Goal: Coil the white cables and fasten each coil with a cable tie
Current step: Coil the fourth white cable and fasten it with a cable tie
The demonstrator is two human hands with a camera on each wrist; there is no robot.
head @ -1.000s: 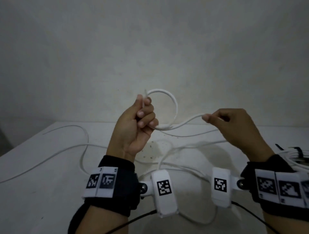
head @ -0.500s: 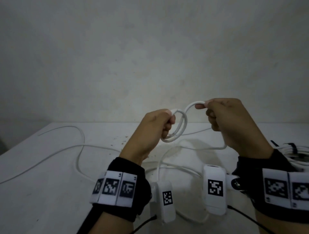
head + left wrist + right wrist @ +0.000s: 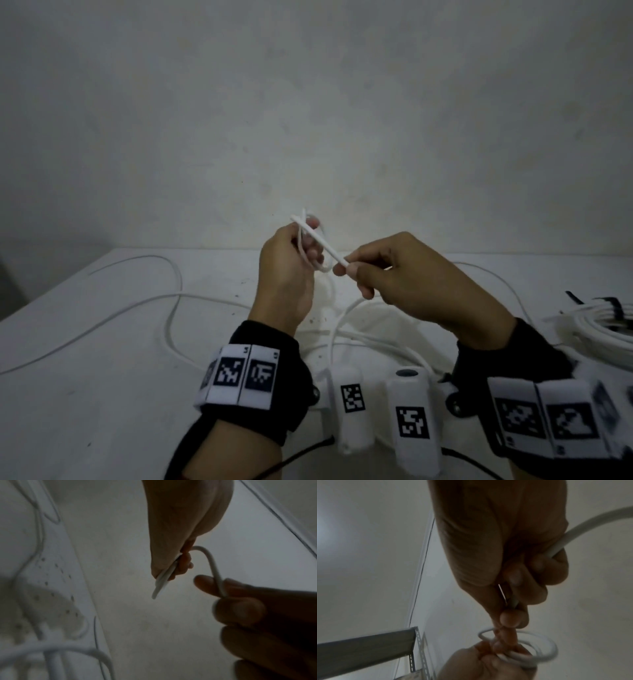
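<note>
Above the white table (image 3: 102, 394), my left hand (image 3: 291, 267) grips a small coil of white cable (image 3: 322, 246) with curled fingers; the cable's end pokes out past the thumb (image 3: 158, 586). My right hand (image 3: 387, 274) sits just to the right and pinches the running length of the same cable (image 3: 583, 539) between thumb and fingers. The coil's loops show in the right wrist view (image 3: 537, 654). The rest of the cable trails down and winds loosely across the table (image 3: 171, 301).
A finished white coil bound with a black tie (image 3: 603, 318) lies at the table's right edge. Loose cable loops lie under both wrists. A grey wall stands behind the table. A metal shelf bracket (image 3: 412, 649) shows in the right wrist view.
The right hand brought the cable round onto the left hand's coil, adding a loop. Both hands then drew close together and the coil tightened into a smaller bundle.
</note>
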